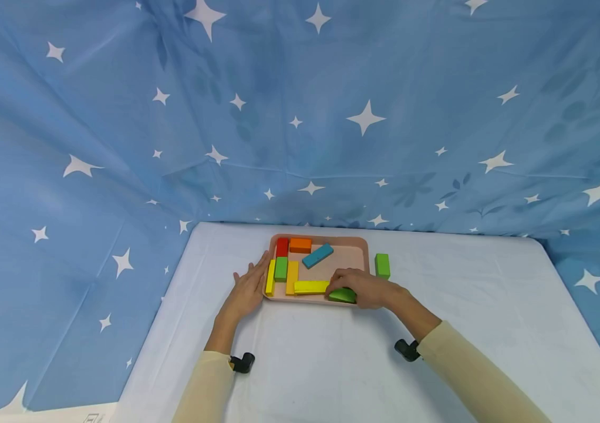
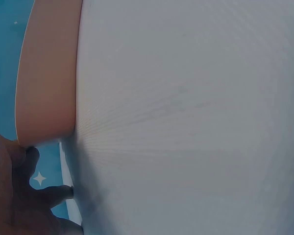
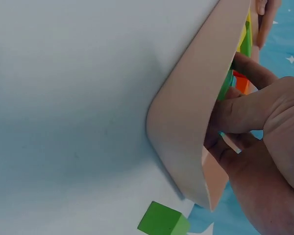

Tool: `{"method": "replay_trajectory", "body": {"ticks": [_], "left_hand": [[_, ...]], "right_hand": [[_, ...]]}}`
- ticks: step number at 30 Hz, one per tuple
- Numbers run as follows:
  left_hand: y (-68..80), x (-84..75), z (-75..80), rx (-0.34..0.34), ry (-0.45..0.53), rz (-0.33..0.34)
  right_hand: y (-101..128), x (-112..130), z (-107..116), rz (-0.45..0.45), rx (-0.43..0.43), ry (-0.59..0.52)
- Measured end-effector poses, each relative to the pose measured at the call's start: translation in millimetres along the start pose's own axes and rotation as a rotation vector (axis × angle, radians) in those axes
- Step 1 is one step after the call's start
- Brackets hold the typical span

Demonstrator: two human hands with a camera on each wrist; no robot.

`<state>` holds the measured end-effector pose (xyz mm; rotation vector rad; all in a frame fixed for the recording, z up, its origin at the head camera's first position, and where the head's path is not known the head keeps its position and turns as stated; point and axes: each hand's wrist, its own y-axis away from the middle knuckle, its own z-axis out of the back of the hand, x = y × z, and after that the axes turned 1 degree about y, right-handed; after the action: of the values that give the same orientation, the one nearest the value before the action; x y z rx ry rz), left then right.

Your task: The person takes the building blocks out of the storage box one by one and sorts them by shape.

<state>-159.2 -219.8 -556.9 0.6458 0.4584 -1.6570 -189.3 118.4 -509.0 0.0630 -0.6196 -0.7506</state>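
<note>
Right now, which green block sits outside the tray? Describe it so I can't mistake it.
Find the pink tray on the white table. Just off its right edge stands a green block, alone on the table. The other green pieces lie inside the tray.

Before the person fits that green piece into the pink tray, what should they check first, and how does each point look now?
1. Left hand steadies the tray: ok, flat against its left edge.
2. Right hand holds the green curved block: ok, fingers curled over it at the tray's near edge.
3. Free floor in the tray: ok, bare patch right of the blue block.
4. Block fully seated: cannot tell, hand covers it.
5. Loose green cube: not ok, outside the tray to the right.
</note>
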Motion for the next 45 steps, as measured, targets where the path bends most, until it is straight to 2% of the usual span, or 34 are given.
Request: {"method": "replay_trajectory", "body": {"ticks": [5,13,16,22,29,36,45], "left_hand": [[1.8,0.1,0.0,0.009,-0.017,-0.003],[0.9,-0.3,-0.5,0.004,-0.006,0.011],[0.4,-0.4,-1.0,0.006,0.0,0.006],[0.2,0.5,-1.5,0.013,-0.001,0.012],[-0.8,-0.5,-0.8,0.019,-0.005,0.014],[-0.5,-2.0,-0.4,0.022,-0.008,0.009],[-2.4,0.9,-1.0,0.019,-0.018,0.012]], "right_hand": [[7,5,7,-0.007,-0.036,-0.051],[20,4,33,-0.019,-0.098,-0.192],[27,-1,42,-0.023,-0.141,-0.208],[46,-17,59,-0.021,-0.247,-0.167],[71,-40,73,-0.096,-0.303,-0.25],[90,-50,67,-0.158,-0.358,-0.168],[100,-40,40,-0.302,-0.27,-0.195]]}}
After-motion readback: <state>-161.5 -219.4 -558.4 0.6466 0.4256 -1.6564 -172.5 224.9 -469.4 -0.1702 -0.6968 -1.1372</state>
